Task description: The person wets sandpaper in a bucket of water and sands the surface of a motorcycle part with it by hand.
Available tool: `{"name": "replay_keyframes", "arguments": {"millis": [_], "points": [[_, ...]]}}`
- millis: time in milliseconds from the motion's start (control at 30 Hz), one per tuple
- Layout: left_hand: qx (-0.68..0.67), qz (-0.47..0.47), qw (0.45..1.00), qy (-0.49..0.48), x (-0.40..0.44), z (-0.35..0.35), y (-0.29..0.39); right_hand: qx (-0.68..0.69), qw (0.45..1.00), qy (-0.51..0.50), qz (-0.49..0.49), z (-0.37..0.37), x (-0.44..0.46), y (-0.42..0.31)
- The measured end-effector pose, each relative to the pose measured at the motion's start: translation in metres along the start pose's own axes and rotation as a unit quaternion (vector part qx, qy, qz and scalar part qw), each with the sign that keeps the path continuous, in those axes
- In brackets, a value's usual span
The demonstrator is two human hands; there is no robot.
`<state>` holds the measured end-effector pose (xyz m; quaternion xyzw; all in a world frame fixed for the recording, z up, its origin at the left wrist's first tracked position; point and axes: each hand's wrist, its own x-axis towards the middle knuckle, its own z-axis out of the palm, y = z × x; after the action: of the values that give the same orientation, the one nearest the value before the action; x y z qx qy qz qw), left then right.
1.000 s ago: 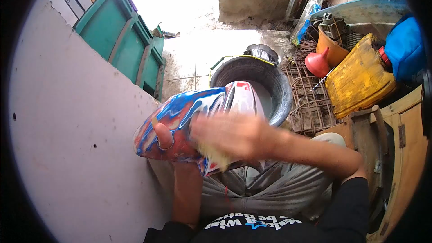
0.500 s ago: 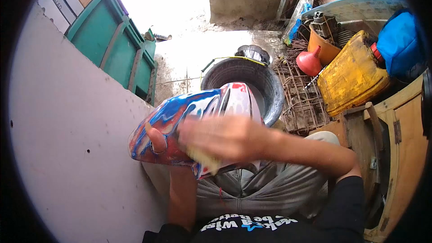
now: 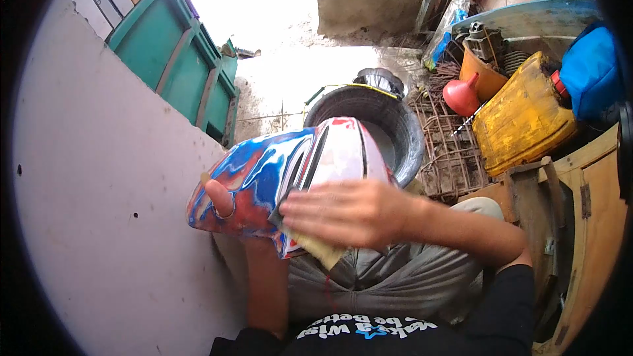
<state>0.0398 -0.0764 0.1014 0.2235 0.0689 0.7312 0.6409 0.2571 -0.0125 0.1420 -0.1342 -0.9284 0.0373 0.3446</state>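
Note:
A curved motorcycle fairing panel (image 3: 262, 166), its blue, red and white paint worn into patches, lies across my lap. My left hand (image 3: 219, 199) supports it from underneath; one digit pokes up through a hole near the panel's left end, and the other fingers are hidden. Pressed over the panel's near side, my right hand (image 3: 349, 214) is closed on a piece of sandpaper (image 3: 319, 250), with a dark face and a tan back that sticks out below the palm. Motion slightly blurs the right fingers.
Just beyond the panel stands a black bucket (image 3: 412, 133) with a yellow-green handle. To the right are a metal grid (image 3: 448, 148), a red funnel (image 3: 461, 94), a yellow jerrycan (image 3: 524, 118) and a wooden cabinet (image 3: 597, 191). A pale wall (image 3: 99, 178) closes off the left.
My right hand has shifted slightly right along the panel with the sandpaper, showing more of the blue and red paint. The left hand keeps its hold; the whole view has shifted a little.

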Motion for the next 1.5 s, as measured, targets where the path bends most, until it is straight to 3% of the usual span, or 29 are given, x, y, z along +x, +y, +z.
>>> {"name": "replay_keyframes", "arguments": {"millis": [133,267,333,367,433,467,500,600,633,700,733,800,867,933,1000,1100,1200,1233,1367,1500], "points": [[0.169,0.054,0.983,0.047,0.005,0.003,0.005,-0.009,1.0,-0.008,0.002,-0.002,0.0,0.0],[-0.007,0.005,1.0,0.02,0.002,-0.014,0.01,-0.018,1.0,-0.007,-0.015,0.0,0.0,-0.002],[0.129,0.071,0.988,0.055,0.006,-0.003,0.005,-0.009,1.0,-0.019,0.003,-0.007,0.0,0.009],[0.192,0.105,0.973,0.07,0.008,0.003,0.003,-0.065,0.994,-0.052,0.068,-0.014,0.002,0.028],[0.131,0.058,0.99,-0.008,0.011,0.007,0.006,-0.077,0.997,-0.023,0.0,-0.003,-0.003,0.008],[0.136,0.058,0.989,0.01,0.011,0.006,0.006,-0.083,0.996,-0.011,-0.042,0.003,-0.005,-0.004],[0.142,0.057,0.988,0.027,0.01,0.005,0.005,-0.008,0.997,0.006,-0.075,0.002,-0.002,-0.028],[0.099,0.078,0.992,0.009,0.012,0.014,0.006,-0.017,0.999,-0.014,-0.042,0.0,-0.006,0.009],[0.075,0.078,0.994,0.017,0.011,0.022,0.003,0.024,0.994,-0.044,0.096,-0.005,-0.012,0.028],[0.282,0.155,0.945,0.065,0.011,-0.042,0.041,-0.01,0.997,0.005,0.074,-0.005,-0.012,0.031],[0.187,0.119,0.975,0.016,0.01,-0.026,0.028,-0.001,0.998,0.023,0.065,0.001,-0.011,0.014],[-0.011,0.025,0.998,-0.056,0.008,0.007,0.004,0.026,0.997,0.011,-0.074,-0.01,-0.007,-0.021],[0.148,0.074,0.983,0.077,0.0,-0.014,0.016,0.07,0.996,0.027,-0.052,0.0,-0.012,-0.003],[0.146,0.078,0.984,0.064,0.003,-0.03,0.023,-0.016,0.999,0.015,0.034,-0.008,-0.014,0.04],[0.166,0.085,0.979,0.085,0.003,-0.039,0.023,0.013,0.999,0.015,0.044,-0.001,-0.018,0.028],[-0.032,0.015,0.999,-0.029,-0.001,-0.027,0.015,0.069,0.99,0.014,-0.125,-0.01,-0.004,-0.017],[0.027,0.028,0.999,-0.036,0.004,-0.014,0.017,-0.014,0.997,-0.015,0.072,-0.009,-0.014,0.04],[0.051,0.032,0.998,-0.032,0.005,-0.013,0.018,-0.017,0.997,-0.03,0.067,-0.016,-0.015,0.042],[0.128,0.065,0.989,0.027,0.005,-0.009,0.018,0.061,0.99,0.013,-0.126,-0.011,0.003,-0.022],[0.095,0.035,0.994,-0.028,0.005,0.008,0.009,0.009,1.0,-0.003,0.006,0.0,-0.009,0.009]]}}
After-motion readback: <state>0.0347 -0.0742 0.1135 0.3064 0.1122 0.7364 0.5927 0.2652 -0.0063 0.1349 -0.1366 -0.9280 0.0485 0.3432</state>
